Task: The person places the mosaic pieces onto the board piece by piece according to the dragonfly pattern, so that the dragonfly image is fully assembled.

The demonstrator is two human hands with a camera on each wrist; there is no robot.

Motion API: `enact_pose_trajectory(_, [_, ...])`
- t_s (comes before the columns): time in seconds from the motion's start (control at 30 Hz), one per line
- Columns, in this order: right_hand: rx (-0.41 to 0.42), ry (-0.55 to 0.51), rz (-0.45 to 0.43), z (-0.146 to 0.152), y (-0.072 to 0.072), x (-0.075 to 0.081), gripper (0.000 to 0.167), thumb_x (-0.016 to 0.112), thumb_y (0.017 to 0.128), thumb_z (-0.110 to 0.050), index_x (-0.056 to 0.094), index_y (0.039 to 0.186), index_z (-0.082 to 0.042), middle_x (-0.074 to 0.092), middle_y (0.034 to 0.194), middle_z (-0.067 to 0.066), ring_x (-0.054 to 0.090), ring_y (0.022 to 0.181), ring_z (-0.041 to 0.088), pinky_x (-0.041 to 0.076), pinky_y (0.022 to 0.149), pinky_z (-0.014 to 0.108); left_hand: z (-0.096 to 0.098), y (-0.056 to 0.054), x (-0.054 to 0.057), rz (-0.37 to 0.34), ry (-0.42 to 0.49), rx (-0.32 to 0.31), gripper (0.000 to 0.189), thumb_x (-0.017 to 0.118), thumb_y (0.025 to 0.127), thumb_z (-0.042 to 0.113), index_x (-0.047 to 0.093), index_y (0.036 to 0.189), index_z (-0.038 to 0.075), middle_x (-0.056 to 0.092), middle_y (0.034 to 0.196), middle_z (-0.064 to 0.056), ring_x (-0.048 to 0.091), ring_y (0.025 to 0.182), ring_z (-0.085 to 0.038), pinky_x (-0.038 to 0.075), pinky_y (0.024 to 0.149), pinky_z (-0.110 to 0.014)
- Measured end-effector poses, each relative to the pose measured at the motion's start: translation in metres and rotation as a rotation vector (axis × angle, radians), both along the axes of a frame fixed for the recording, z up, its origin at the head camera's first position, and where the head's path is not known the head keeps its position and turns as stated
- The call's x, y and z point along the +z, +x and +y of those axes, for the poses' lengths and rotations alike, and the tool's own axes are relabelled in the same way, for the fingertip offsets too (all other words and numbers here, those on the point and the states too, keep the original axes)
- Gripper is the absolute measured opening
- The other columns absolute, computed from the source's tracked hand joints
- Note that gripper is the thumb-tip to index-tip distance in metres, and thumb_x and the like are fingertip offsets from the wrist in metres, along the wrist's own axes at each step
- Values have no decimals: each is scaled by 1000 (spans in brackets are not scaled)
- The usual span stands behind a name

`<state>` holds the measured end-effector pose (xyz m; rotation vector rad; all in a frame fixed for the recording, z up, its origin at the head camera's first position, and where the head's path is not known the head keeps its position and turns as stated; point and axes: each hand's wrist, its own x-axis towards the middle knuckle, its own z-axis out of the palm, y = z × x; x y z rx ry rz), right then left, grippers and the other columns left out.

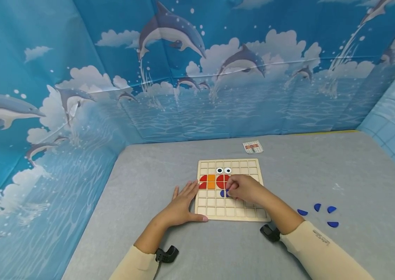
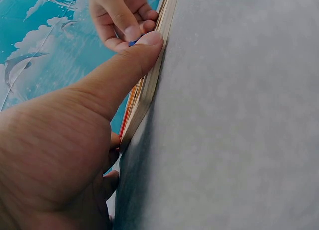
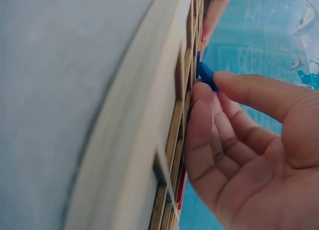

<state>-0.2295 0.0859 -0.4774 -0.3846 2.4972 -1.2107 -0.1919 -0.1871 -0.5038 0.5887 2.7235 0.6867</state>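
Note:
A wooden grid board (image 1: 230, 212) lies on the grey surface. My left hand (image 1: 182, 206) rests at its left side, fingers along the edge and thumb at the near left corner. Over the board, my right hand (image 1: 246, 189) pinches a small blue piece (image 3: 206, 75) between thumb and fingertip, close to the grid. Just left of those fingers, another blue piece (image 1: 222, 193) sits in a cell. Further up are red pieces (image 1: 220, 181) partly covered by the right hand, orange squares (image 1: 211, 181), red pieces at the left (image 1: 202, 185), and two white eye discs (image 1: 220, 170).
Several blue half-round pieces (image 1: 332, 224) lie loose on the table right of the board, near the right forearm. A small printed pattern card (image 1: 253, 147) lies behind the board. A dolphin-print cloth (image 1: 197, 109) hangs along the back and sides.

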Motion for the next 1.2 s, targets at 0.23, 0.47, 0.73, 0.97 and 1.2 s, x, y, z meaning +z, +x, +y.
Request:
enact_pose_trajectory(0.23, [15,7,14,-1,-1,-2,6,66,90,-3,65,94,-6,61,79,4,54,65,16,45,60,29,-1,0,-1,1,4,-2,118,79,75,66,18,163,15,10,172,3,3,161,-22,-7,125,-60])
enact_pose_trajectory(0.47, [12,21,37,-3,-1,-3,5,68,90,-6,65,93,-10,61,80,3,53,64,16,45,62,30,-2,-1,-1,7,2,1,119,79,75,66,18,164,16,10,172,4,3,160,-22,-7,125,-60])
enact_pose_trajectory(0.73, [-11,60,53,-4,1,-6,6,69,90,-8,66,93,-12,59,80,2,50,65,16,43,62,30,-2,-1,-5,8,3,-3,119,79,75,67,19,163,16,10,172,4,3,160,-22,-7,125,-60])
enact_pose_trajectory(0.97, [-21,82,91,-6,1,-7,7,72,89,-9,66,91,-12,59,76,1,51,65,15,42,62,28,-1,-3,-6,11,5,0,119,78,75,68,19,163,16,10,172,4,4,160,-22,-6,125,-61])
enact_pose_trajectory(1.2, [-27,83,109,-5,1,-9,8,73,87,-9,66,91,-11,59,75,0,51,63,15,42,60,28,-1,-4,-6,17,-9,-3,119,78,75,68,18,164,16,10,172,4,4,160,-22,-6,125,-60])
